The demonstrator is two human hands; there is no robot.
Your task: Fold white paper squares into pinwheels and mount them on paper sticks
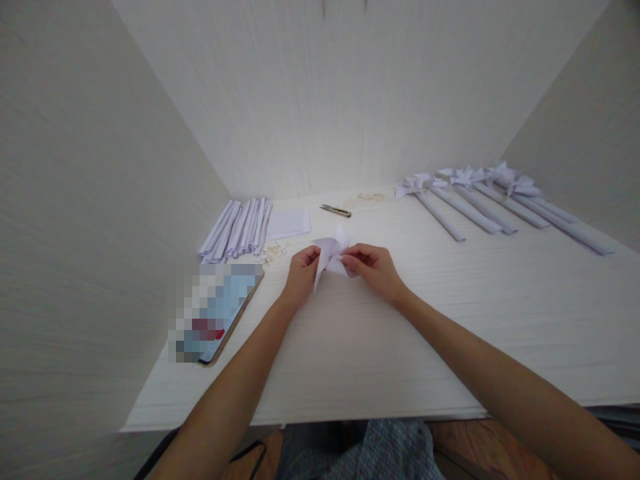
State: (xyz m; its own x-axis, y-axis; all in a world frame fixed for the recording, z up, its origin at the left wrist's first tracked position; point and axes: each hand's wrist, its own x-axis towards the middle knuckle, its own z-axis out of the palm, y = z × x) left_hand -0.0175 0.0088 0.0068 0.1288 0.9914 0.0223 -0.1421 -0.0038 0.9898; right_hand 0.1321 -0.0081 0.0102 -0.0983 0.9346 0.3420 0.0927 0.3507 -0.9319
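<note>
A white paper pinwheel point(327, 252) with curved blades is held between my two hands over the middle of the table. My left hand point(303, 273) grips its left side, fingers closed on the paper. With thumb and index finger pinched near the pinwheel's centre, my right hand point(373, 267) holds it from the right. Whether something small sits in that pinch is too fine to make out. Just beyond the hands lie small thread snips point(336, 211) and a stack of square white paper sheets point(289, 223).
Rolled paper sticks point(237, 228) lie bundled at the left, with small pale bits point(273, 253) beside them and more pale bits point(370, 197) at the back. A phone point(225, 310) lies front left. Several pinwheels on paper sticks point(463, 208) rest back right. Walls point(320, 100) enclose the table.
</note>
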